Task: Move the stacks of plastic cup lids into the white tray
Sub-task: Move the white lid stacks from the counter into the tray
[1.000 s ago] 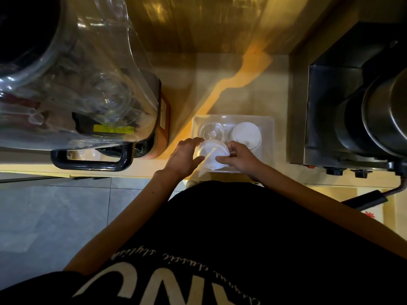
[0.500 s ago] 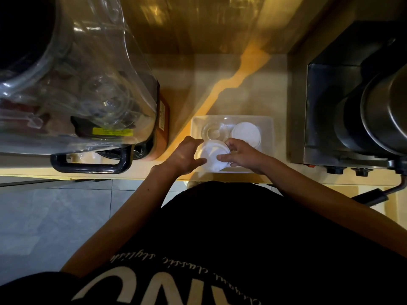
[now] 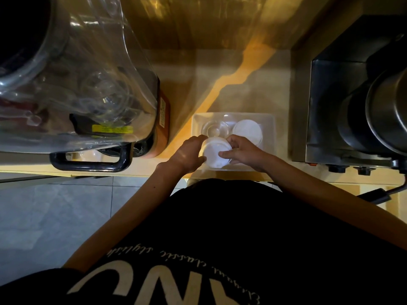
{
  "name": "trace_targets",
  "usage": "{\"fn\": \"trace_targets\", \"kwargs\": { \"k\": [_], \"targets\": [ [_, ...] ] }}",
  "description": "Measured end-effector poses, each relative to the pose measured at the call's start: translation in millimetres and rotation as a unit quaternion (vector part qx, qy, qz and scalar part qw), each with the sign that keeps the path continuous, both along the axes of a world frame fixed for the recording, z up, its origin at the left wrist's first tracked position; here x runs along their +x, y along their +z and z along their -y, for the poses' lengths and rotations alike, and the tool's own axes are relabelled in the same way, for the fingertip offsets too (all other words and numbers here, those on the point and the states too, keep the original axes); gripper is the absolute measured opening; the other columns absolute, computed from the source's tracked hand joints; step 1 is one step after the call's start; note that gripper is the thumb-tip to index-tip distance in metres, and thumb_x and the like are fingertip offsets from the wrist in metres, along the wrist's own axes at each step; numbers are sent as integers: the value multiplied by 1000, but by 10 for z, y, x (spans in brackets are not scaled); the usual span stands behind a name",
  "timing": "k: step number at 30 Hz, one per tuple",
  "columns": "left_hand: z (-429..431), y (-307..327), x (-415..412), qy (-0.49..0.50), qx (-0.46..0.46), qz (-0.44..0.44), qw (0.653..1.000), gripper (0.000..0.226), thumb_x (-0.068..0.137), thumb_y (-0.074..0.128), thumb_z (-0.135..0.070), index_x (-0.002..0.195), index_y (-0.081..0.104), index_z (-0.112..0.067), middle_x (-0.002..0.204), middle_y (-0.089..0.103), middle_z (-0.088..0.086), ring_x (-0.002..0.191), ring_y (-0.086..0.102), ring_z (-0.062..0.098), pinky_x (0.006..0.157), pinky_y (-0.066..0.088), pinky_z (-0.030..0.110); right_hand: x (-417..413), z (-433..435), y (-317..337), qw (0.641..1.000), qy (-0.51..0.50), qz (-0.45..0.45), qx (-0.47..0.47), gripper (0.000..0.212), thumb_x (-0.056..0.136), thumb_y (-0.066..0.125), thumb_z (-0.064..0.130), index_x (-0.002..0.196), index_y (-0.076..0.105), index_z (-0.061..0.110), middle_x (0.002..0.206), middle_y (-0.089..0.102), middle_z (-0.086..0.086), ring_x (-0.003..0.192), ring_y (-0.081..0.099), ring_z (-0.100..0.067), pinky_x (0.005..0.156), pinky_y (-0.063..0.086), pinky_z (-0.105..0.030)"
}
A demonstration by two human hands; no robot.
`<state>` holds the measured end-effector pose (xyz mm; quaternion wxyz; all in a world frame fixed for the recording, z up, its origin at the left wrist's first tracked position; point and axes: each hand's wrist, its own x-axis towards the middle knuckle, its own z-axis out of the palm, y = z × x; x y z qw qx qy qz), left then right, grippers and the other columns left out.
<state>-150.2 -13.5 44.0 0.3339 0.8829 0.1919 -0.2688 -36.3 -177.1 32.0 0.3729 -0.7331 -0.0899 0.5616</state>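
A white tray (image 3: pixel 269 137) is shown on a pale beige counter (image 3: pixel 264 95) crossed by an orange streak. In the tray, an opaque white lid stack (image 3: pixel 214 155) is seen at the near edge, a second white stack (image 3: pixel 246 130) at the far right corner and a colourless clear stack (image 3: pixel 212 128) at the far left corner. A black shirt (image 3: pixel 220 227) is printed with cream lettering; the floor (image 3: pixel 55 216) is tiled grey.

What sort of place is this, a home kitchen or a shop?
Probably a drinks shop counter: the left hand and right hand hold a stack of white lids in a white tray, beside a covered blender and a steel machine.
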Motion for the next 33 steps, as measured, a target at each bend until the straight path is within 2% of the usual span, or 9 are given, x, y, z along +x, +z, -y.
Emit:
{"fn": "trace_targets", "kwargs": {
  "k": [2, 6, 9, 12, 15, 19, 25, 33],
  "targets": [
    [21, -21, -7, -11, 7, 4, 1000, 68, 86, 69, -16, 145, 35, -17, 134, 51, 15, 121, 51, 31, 99, 41, 36, -38, 1, 11, 999, 17, 48, 9, 28, 83, 74, 16, 104, 57, 8, 106, 64, -13, 94, 62, -22, 88, 55, -45],
    [59, -35, 1, -24, 32, 15, 999, 69, 87, 66, -12, 146, 31, -20, 136, 43, 15, 119, 53, 35, 98, 45, 40, -108, 26, -30, 989, 66, 127, 20, 31, 75, 77, 21, 100, 59, 19, 100, 66, -5, 95, 64, -24, 90, 51, -45],
    [76, -35, 12, -32, 49, 7, 998, 71, 87, 62, -5, 147, 28, -21, 143, 34, 13, 120, 54, 37, 96, 46, 41, -166, 82, -39, 986, 73, 144, 47, 43, 71, 75, 25, 110, 58, 26, 108, 66, -2, 101, 65, -20, 92, 52, -40],
    [83, -34, 14, -36, 60, 8, 998, 73, 85, 63, -2, 147, 29, -19, 148, 29, 11, 119, 55, 38, 94, 47, 40, -210, 129, -36, 981, 71, 166, 71, 51, 77, 72, 18, 125, 54, 24, 123, 61, -1, 110, 60, -19, 95, 49, -32],
    [82, -39, 12, -39, 69, 16, 997, 72, 83, 68, -6, 144, 31, -17, 148, 31, 9, 117, 56, 38, 91, 49, 42, -232, 138, -69, 981, 61, 174, 64, 52, 82, 70, 8, 130, 51, 17, 125, 53, -1, 108, 58, -18, 89, 47, -23],
    [97, -64, -1, -44, 79, 26, 996, 68, 83, 67, -7, 141, 33, -17, 140, 42, 12, 121, 51, 36, 93, 49, 46, -227, 138, -148, 980, 45, 187, 51, 46, 82, 70, 7, 124, 52, 15, 125, 55, -7, 105, 61, -20, 78, 47, -13],
    [119, -94, -44, -54, 108, 51, 991, 66, 83, 67, -7, 140, 35, -17, 138, 43, 11, 127, 39, 32, 96, 46, 42, -207, 127, -168, 977, 33, 206, 48, 38, 82, 73, 12, 115, 55, 11, 118, 59, -7, 99, 62, -20, 82, 51, -24],
    [45, -109, -45, -74, 82, 55, 992, 75, 80, 74, -12, 143, 34, -16, 142, 41, 10, 128, 40, 31, 103, 42, 39, -195, 126, -198, 979, 30, 199, 44, 42, 81, 75, 14, 118, 56, 11, 118, 59, -6, 96, 63, -21, 84, 51, -27]
  ]
}}
